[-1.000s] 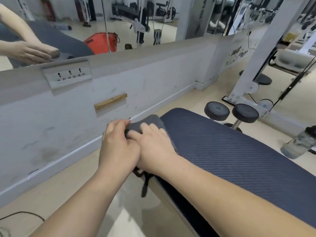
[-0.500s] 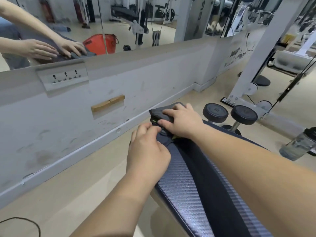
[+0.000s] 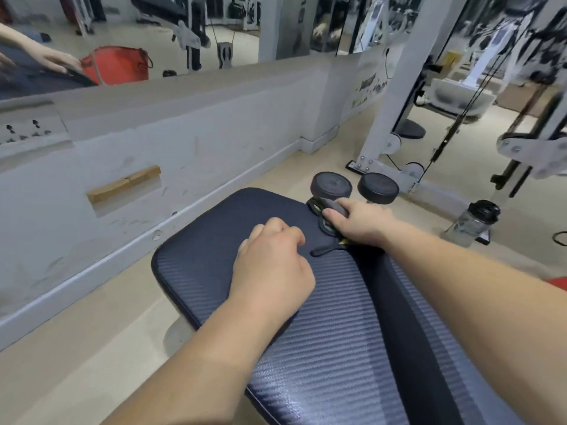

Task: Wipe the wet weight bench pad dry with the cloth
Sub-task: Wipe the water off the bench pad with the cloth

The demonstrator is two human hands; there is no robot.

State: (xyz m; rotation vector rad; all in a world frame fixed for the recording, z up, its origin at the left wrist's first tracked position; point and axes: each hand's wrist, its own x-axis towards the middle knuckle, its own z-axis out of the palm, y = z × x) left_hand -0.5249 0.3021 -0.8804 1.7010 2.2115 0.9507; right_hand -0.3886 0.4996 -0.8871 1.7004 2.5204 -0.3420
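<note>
Navy ribbed pad (image 3: 322, 348) fills lower centre; right hand (image 3: 359, 223) presses dark cloth (image 3: 329, 210) on pad's far right edge, fingers clamped over it; left hand (image 3: 273, 265) rests mid-pad, fingers curled, holding nothing; bottle (image 3: 472, 223) on floor to the right.

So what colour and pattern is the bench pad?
Dark navy blue bench pad with a fine woven, carbon-fibre-like ribbed texture; the head view shows it.

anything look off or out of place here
Mostly tidy. The dark grey cloth is bunched under the right hand at the navy ribbed bench pad's far edge, its loop trailing. A wooden strip patches the wall.
</note>
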